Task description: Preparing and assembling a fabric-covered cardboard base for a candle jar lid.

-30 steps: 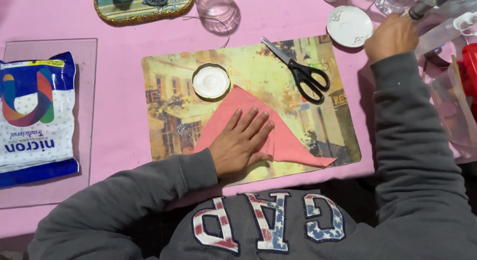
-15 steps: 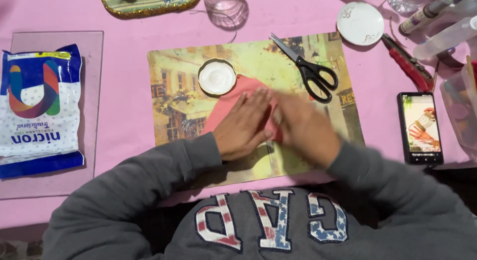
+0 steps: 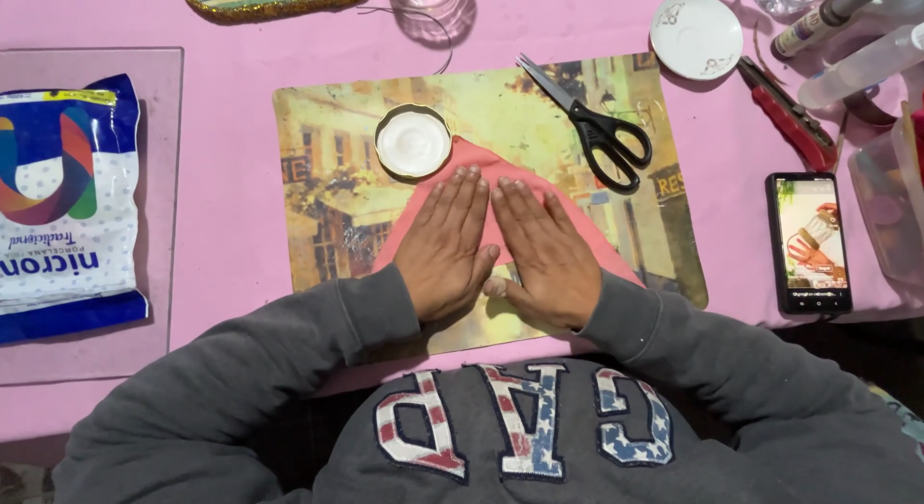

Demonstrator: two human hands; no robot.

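Note:
A pink sheet folded into a triangle (image 3: 481, 162) lies on a placemat printed with a street scene (image 3: 327, 177). My left hand (image 3: 448, 244) and my right hand (image 3: 541, 249) rest flat on the pink sheet, side by side, fingers together and pointing away from me, thumbs nearly touching. Neither hand grips anything. Most of the sheet is hidden under my palms. A small round white lid with a gold rim (image 3: 413, 140) sits on the placemat just past my left fingertips, touching the sheet's tip.
Black-handled scissors (image 3: 597, 129) lie on the placemat's far right. A phone (image 3: 808, 242), a red cutter (image 3: 787, 114), a white saucer (image 3: 696, 34) and bottles (image 3: 857, 66) stand to the right. A blue and white bag (image 3: 63, 206) rests on a clear board at left.
My right hand came back from the far right of the table and settled flat on the pink sheet beside my left hand. The view shifted so the phone is visible.

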